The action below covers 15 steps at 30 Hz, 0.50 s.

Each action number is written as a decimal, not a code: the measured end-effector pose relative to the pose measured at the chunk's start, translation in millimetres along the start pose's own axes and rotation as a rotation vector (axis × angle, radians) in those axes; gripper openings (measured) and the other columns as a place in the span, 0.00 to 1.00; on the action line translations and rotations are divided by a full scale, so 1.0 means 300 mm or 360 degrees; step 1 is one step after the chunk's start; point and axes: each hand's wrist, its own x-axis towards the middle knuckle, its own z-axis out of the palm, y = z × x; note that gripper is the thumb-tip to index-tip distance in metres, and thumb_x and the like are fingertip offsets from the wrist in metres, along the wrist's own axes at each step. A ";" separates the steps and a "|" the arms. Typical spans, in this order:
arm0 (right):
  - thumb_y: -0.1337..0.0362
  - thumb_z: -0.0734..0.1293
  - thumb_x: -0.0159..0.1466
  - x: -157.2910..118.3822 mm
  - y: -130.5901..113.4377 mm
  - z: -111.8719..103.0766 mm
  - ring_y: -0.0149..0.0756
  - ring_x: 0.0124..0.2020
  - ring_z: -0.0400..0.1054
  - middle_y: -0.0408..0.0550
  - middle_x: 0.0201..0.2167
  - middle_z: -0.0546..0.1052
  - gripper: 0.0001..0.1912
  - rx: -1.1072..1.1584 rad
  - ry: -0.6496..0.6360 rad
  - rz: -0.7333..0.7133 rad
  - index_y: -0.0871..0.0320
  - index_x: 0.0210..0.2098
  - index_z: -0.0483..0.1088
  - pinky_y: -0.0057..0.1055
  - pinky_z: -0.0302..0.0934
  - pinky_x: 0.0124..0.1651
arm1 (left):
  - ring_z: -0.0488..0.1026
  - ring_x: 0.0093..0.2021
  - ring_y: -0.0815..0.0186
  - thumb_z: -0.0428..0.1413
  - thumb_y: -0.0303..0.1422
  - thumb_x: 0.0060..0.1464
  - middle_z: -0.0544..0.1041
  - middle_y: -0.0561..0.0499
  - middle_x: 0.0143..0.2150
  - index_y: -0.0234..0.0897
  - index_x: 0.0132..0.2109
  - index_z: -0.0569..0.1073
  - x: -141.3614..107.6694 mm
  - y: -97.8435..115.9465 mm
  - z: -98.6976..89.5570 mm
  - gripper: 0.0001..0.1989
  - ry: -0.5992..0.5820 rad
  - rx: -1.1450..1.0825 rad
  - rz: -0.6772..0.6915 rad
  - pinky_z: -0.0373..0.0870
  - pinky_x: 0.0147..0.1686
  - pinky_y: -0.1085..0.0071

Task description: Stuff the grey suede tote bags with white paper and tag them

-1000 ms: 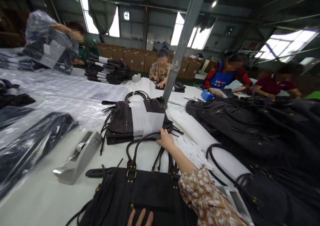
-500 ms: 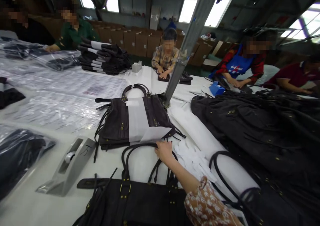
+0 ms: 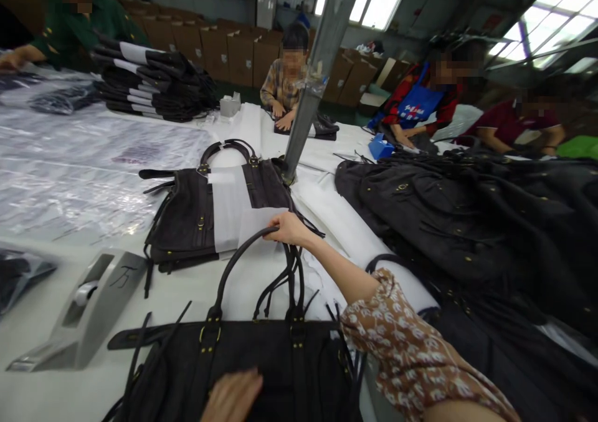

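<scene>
A black handbag (image 3: 247,356) with brass fittings lies just in front of me. My right hand (image 3: 286,227) is closed round the top of its handle (image 3: 227,278), which stands up in an arch. My left hand (image 3: 234,396) is over the bag's front, its fingers stretched out and slightly blurred; whether it touches the bag I cannot tell. Beyond lies a second dark handbag (image 3: 184,213) with a white paper band (image 3: 231,204) round its middle. One loose end of the band is partly behind my right hand.
A grey tape dispenser (image 3: 100,310) stands on the left. Plastic sheets (image 3: 93,179) cover the table's far left, near stacked bags (image 3: 140,79). A metal post (image 3: 313,79) rises behind the banded bag. Dark bags (image 3: 467,222) heap up on the right. Several co-workers sit opposite.
My left hand has come into view over the near bag. The right hand has raised the handle, still gripping it. The whole view has shifted, moving the scene leftward.
</scene>
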 end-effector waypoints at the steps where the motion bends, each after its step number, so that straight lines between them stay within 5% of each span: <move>1: 0.64 0.71 0.51 -0.004 -0.017 -0.002 0.26 0.23 0.63 0.39 0.18 0.71 0.06 -0.0003 -0.0012 -0.0071 0.61 0.27 0.76 0.22 0.49 0.26 | 0.71 0.52 0.58 0.58 0.33 0.50 0.74 0.47 0.53 0.47 0.62 0.61 0.096 -0.048 -0.036 0.32 0.0225 -0.0077 0.0008 0.72 0.48 0.62; 3: 0.63 0.72 0.51 -0.017 -0.054 -0.011 0.25 0.22 0.61 0.38 0.18 0.70 0.07 -0.0010 -0.0043 -0.0199 0.61 0.27 0.76 0.22 0.48 0.26 | 0.65 0.58 0.52 0.59 0.38 0.51 0.68 0.38 0.59 0.36 0.64 0.56 0.329 -0.146 -0.118 0.36 0.0626 -0.0113 -0.0271 0.65 0.54 0.54; 4: 0.63 0.72 0.51 -0.028 -0.070 -0.021 0.25 0.22 0.60 0.37 0.17 0.69 0.07 -0.0010 -0.0056 -0.0255 0.62 0.27 0.76 0.22 0.48 0.26 | 0.63 0.58 0.49 0.59 0.42 0.51 0.65 0.34 0.60 0.33 0.63 0.57 0.449 -0.189 -0.158 0.36 0.0673 -0.0125 -0.0379 0.62 0.55 0.51; 5: 0.62 0.72 0.51 -0.044 -0.080 -0.035 0.25 0.22 0.60 0.37 0.17 0.69 0.08 -0.0010 -0.0063 -0.0296 0.62 0.27 0.76 0.22 0.48 0.26 | 0.65 0.56 0.48 0.58 0.44 0.51 0.66 0.34 0.58 0.32 0.61 0.61 0.560 -0.224 -0.195 0.34 0.0571 -0.0204 -0.0405 0.62 0.54 0.51; 7: 0.60 0.71 0.52 -0.095 -0.073 -0.079 0.26 0.23 0.61 0.37 0.18 0.69 0.10 0.0010 -0.0081 -0.0339 0.62 0.28 0.76 0.22 0.49 0.27 | 0.73 0.43 0.57 0.54 0.45 0.54 0.75 0.43 0.44 0.35 0.54 0.67 0.723 -0.269 -0.253 0.25 0.0031 -0.0610 -0.0296 0.69 0.44 0.61; 9: 0.57 0.70 0.55 -0.171 -0.019 -0.140 0.29 0.27 0.64 0.40 0.23 0.73 0.14 0.0078 -0.0049 -0.0295 0.61 0.35 0.77 0.23 0.53 0.30 | 0.70 0.26 0.66 0.51 0.48 0.55 0.73 0.52 0.28 0.35 0.46 0.71 0.795 -0.289 -0.286 0.21 -0.0458 -0.0978 -0.0296 0.68 0.29 0.70; 11: 0.54 0.66 0.59 -0.268 0.077 -0.197 0.32 0.32 0.68 0.45 0.32 0.76 0.19 0.0047 0.0093 -0.0103 0.60 0.44 0.74 0.24 0.57 0.35 | 0.62 0.18 0.71 0.51 0.50 0.54 0.64 0.57 0.19 0.34 0.39 0.72 0.797 -0.299 -0.297 0.22 -0.0747 -0.1238 -0.0395 0.61 0.20 0.75; 13: 0.56 0.61 0.64 -0.367 0.194 -0.221 0.33 0.36 0.69 0.47 0.36 0.77 0.17 -0.0288 0.0275 0.0251 0.59 0.46 0.73 0.26 0.58 0.40 | 0.57 0.16 0.74 0.52 0.52 0.51 0.59 0.60 0.18 0.34 0.37 0.71 0.773 -0.311 -0.298 0.23 -0.0863 -0.1456 -0.0534 0.57 0.17 0.76; 15: 0.60 0.63 0.63 -0.445 0.299 -0.192 0.34 0.37 0.69 0.48 0.36 0.77 0.13 -0.0576 0.0146 0.0525 0.57 0.43 0.75 0.27 0.58 0.42 | 0.52 0.15 0.75 0.53 0.55 0.49 0.56 0.61 0.18 0.33 0.37 0.71 0.754 -0.326 -0.296 0.26 -0.0867 -0.1633 -0.0681 0.53 0.15 0.77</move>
